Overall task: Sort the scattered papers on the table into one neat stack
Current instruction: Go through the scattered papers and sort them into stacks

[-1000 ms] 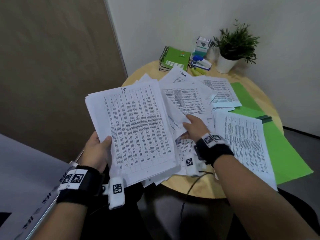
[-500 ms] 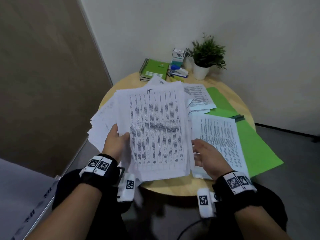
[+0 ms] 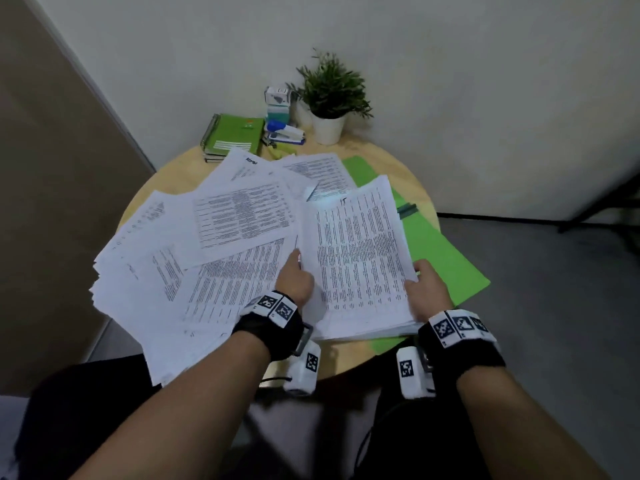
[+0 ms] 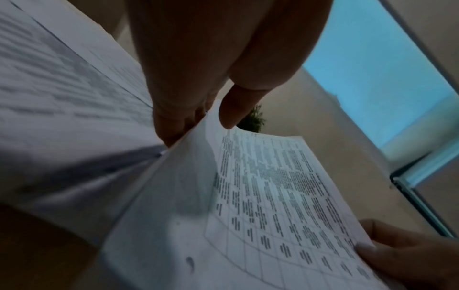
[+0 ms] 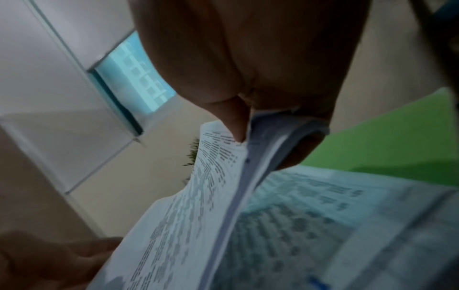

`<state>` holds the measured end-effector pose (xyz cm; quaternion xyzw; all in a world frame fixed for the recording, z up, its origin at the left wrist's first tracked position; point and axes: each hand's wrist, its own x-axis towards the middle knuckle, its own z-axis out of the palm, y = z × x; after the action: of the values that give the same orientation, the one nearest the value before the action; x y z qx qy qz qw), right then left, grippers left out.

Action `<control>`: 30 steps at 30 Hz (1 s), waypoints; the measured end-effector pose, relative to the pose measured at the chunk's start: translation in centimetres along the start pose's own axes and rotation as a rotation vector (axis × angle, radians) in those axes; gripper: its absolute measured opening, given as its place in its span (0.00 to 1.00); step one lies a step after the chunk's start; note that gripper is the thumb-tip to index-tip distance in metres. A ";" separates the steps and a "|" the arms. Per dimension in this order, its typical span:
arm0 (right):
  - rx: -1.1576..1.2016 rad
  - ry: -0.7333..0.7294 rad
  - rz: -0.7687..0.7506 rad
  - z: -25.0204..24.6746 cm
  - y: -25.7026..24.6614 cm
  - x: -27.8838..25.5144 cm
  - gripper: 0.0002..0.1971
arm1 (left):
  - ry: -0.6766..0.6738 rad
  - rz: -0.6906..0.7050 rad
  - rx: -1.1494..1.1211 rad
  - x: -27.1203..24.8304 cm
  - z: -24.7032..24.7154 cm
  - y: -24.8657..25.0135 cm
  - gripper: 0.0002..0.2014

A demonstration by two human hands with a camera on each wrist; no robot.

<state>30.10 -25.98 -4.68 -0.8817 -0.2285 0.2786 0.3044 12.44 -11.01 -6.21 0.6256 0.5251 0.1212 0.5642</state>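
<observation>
**Desk:** What am I looking at?

**Operator:** From my remote seat: both hands hold the gathered stack [image 3: 360, 261] over the near right part of the round table [image 3: 180, 174]. The left hand [image 3: 294, 282] pinches its left edge, thumb on top and fingers beneath, as the left wrist view shows. The right hand [image 3: 426, 289] is curled round its right edge, thumb above and fingers under the thick sheaf. The stack's far end is lifted; its long axis runs from about 6 o'clock to 12 o'clock, leaning slightly toward 1.

**Desk:** And the rest of the papers?

**Operator:** The loose sheets [image 3: 194, 251] fan out at 9 to 10 o'clock from the stack, touching and overlapping its left edge, with more at 12 o'clock. Their long axes point every which way. A green folder [image 3: 443, 251] lies under and to the right of the stack.

**Desk:** Which hand goes next?

**Operator:** My judgement: the left. It sits right beside the spread, while the right hand is on the far side and better placed to steady the stack. Sheets would need turning to match the stack's axis.
</observation>
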 end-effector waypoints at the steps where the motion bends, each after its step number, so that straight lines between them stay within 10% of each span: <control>1: -0.018 0.007 0.023 -0.1 0.4 0.5 0.17 | -0.025 -0.007 0.055 -0.1 0.8 0.7 0.34; 8: -0.232 0.073 0.204 0.1 1.4 1.9 0.26 | -0.158 -0.001 0.207 -0.9 1.6 1.8 0.35; 20: -0.226 -0.160 -0.222 7.7 -12.7 3.7 0.25 | 0.145 0.152 -0.172 -1.4 -14.7 -0.3 0.16; 30: -0.520 -0.088 -0.035 17.2 -20.0 8.7 0.40 | 0.284 0.111 -0.333 0.3 -22.9 -4.8 0.14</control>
<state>21.05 0.29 -5.80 -0.9133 -0.3206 0.2433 0.0622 -7.03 1.55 -2.69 0.5286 0.5368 0.3239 0.5723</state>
